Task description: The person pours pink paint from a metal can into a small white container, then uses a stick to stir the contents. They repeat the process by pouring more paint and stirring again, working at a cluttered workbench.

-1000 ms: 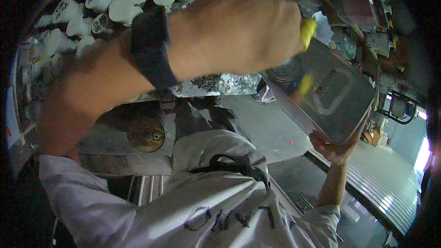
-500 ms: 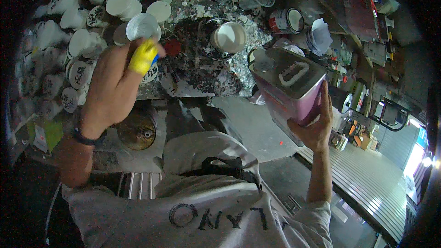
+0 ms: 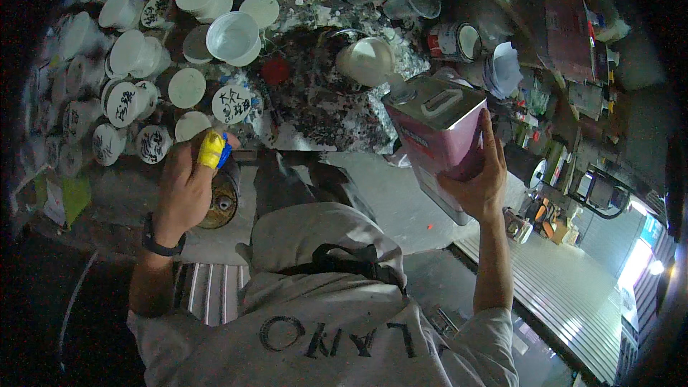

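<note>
My right hand (image 3: 481,183) grips the lower side of a pink rectangular metal can (image 3: 441,145), which leans left. The can has a carry handle on its metal top and a translucent round spout (image 3: 401,92) at its left corner. That spout is right beside a whitish cup (image 3: 364,59) on the stained workbench (image 3: 308,104). At the bench's near edge my left hand (image 3: 188,183) is closed. Its thumb has a yellow wrap and something blue shows beside it; whether it is held I cannot make out. White lidded tubs (image 3: 233,104) stand just beyond this hand.
Several more white tubs (image 3: 129,54) crowd the left side, some with dark markings. An open white tub (image 3: 231,36) stands among them. Clear plastic cups (image 3: 412,1) and a paint tin (image 3: 450,41) are at the back right. A rusty-topped drum (image 3: 223,204) stands below the bench edge.
My left hand has drawn back from over the white tubs toward the near bench edge. The pink can, still in my right hand, has come closer to the whitish cup.
</note>
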Motion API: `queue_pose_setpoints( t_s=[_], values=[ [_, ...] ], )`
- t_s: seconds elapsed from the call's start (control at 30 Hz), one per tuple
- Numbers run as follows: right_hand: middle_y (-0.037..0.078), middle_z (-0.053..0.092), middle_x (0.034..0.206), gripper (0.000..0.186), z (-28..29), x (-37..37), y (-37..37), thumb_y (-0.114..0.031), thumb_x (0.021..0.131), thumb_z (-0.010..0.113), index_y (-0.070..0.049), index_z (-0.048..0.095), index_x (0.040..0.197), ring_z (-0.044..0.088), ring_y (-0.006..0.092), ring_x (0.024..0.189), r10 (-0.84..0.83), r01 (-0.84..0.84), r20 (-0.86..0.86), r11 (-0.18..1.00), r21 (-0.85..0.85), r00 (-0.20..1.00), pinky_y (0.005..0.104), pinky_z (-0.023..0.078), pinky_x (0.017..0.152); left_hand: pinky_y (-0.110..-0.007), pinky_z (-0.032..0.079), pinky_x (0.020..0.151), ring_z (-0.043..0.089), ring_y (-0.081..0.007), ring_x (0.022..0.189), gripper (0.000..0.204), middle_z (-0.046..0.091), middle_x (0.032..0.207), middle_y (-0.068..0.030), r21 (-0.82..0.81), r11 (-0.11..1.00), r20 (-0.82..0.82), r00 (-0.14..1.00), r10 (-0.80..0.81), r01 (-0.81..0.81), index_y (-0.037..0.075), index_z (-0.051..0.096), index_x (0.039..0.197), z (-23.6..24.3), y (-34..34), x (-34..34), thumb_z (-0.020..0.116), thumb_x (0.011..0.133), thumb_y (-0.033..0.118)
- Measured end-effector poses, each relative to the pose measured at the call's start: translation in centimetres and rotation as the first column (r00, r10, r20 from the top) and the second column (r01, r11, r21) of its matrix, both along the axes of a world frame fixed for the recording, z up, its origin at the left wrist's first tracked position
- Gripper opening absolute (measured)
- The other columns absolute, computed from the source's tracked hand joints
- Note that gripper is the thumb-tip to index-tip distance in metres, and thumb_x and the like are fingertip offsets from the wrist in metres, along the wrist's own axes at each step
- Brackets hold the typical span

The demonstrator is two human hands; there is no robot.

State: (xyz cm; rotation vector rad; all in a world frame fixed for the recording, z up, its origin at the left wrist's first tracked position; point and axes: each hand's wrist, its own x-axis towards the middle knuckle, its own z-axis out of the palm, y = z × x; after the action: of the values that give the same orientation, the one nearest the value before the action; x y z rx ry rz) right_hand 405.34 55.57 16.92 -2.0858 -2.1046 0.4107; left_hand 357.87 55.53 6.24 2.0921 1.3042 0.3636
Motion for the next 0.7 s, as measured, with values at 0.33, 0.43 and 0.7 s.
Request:
queue_pose_setpoints(
  t_s=[0.33,0.43,0.7],
  values=[
    [0.021,0.056,0.147,0.126,0.5,-0.9,-0.1,-0.007,0.054,0.088,-0.009,0.031,0.166,0.07,0.0305,0.116,-0.069,0.067,-0.057,0.997,-0.047,0.996,0.041,0.061,0.093,-0.044,0.045,0.094,0.06,-0.0373,0.104,0.028,0.066,0.116,-0.0143,0.002,0.999,0.09,0.994,0.054,-0.054,0.006,0.064,0.124,1.0,0.4,0.9,0.052,0.099,0.003],
    [0.021,0.057,0.147,0.127,0.6,-0.5,-0.2,-0.006,0.054,0.087,-0.008,0.03,0.167,0.071,0.0288,0.113,-0.039,0.036,-0.089,0.999,-0.035,0.995,0.0399,0.062,0.091,-0.044,0.046,0.093,0.061,-0.0372,0.104,0.027,0.066,0.117,-0.0141,-0.006,0.998,0.165,0.984,0.068,-0.067,0.006,0.065,0.123,0.4,0.2,1.5,0.051,0.099,0.004],
    [0.019,0.058,0.142,0.128,1.1,0.5,0.4,-0.007,0.053,0.087,-0.011,0.029,0.167,0.068,0.0317,0.116,0.022,-0.022,-0.031,1.0,0.001,0.999,0.0427,0.061,0.093,-0.044,0.045,0.094,0.06,-0.0365,0.105,0.031,0.066,0.119,-0.0121,-0.037,0.998,0.083,0.995,0.048,-0.045,0.008,0.064,0.124,0.6,0.4,3.0,0.049,0.098,0.002]
  ],
)
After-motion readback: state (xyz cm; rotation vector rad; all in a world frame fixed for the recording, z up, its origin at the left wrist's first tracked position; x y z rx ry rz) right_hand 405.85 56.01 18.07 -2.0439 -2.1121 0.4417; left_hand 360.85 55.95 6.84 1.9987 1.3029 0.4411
